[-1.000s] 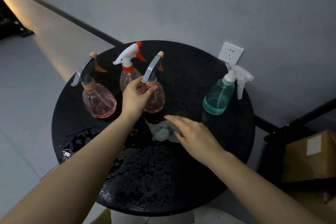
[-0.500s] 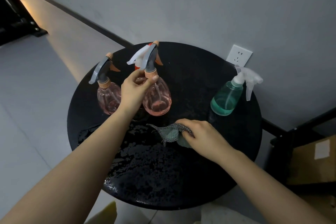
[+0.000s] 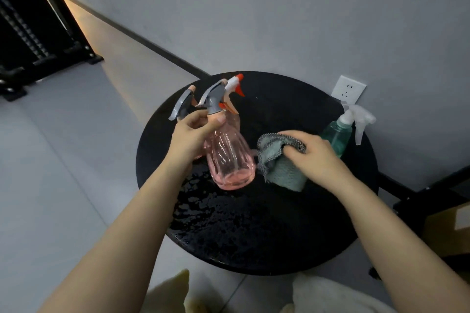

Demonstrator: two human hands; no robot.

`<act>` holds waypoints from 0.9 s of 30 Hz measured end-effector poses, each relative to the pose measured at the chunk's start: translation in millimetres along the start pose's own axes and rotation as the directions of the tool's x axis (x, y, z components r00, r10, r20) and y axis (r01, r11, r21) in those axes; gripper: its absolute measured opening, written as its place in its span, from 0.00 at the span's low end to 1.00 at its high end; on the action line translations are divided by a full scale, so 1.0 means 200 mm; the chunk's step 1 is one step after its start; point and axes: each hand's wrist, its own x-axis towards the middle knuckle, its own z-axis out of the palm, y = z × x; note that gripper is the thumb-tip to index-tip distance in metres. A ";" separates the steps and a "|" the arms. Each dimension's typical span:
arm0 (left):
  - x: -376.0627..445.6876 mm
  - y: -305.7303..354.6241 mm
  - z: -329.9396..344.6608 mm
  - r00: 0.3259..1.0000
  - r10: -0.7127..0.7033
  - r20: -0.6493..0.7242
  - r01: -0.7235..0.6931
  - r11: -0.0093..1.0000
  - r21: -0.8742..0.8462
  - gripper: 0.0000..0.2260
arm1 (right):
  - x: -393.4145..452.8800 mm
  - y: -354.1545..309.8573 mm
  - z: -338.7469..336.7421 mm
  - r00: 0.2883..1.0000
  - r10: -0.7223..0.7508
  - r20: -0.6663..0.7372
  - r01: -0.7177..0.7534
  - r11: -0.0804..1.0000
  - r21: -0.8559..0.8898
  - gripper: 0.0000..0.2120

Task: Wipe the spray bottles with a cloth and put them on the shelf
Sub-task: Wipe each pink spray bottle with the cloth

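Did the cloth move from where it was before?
Yes. The right hand lifted the cloth off the table, toward the green bottle.

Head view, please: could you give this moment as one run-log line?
left hand: holds clear pink plastic spray bottle by neck | right hand: grips grey-green cloth beside it | wiping: not yet

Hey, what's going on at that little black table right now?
A person is cleaning spray bottles. The left hand grips a pink spray bottle by its neck, held above the wet round black table. The right hand holds a grey-green cloth bunched right beside the bottle, about to wipe it. Two more pink bottles stand mostly hidden behind the held one, and a green spray bottle waits at the table's right edge.
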 end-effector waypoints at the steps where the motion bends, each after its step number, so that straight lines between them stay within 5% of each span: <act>1: -0.02 0.00 -0.01 1.000 -0.018 0.014 0.018 1.000 -0.007 0.10 | 0.00 -0.04 -0.01 1.000 -0.009 -0.028 0.009 1.000 0.029 0.13; 8: -0.09 -0.04 0.01 0.990 -0.128 0.061 0.131 0.990 -0.045 0.06 | 0.07 -0.27 0.07 0.933 -0.094 -0.347 0.140 0.984 0.111 0.08; 10: -0.08 -0.06 0.02 0.984 -0.162 0.077 0.167 0.984 -0.058 0.07 | 0.06 -0.31 0.11 0.953 -0.178 -0.245 0.209 0.972 0.105 0.06; 12: -0.06 -0.08 0.03 0.978 -0.192 0.087 0.198 0.977 -0.075 0.07 | 0.03 -0.30 0.16 0.962 -0.272 0.023 0.270 0.960 0.070 0.14; 15: -0.03 -0.11 0.03 0.969 -0.236 0.075 0.242 0.967 -0.083 0.09 | 0.00 -0.22 0.21 0.901 -0.344 0.264 0.366 0.930 -0.036 0.23; 27: 0.02 -0.12 0.06 0.950 -0.261 0.172 0.287 0.947 -0.147 0.09 | -0.10 -0.01 0.25 0.789 -0.570 0.229 0.602 0.792 -0.103 0.21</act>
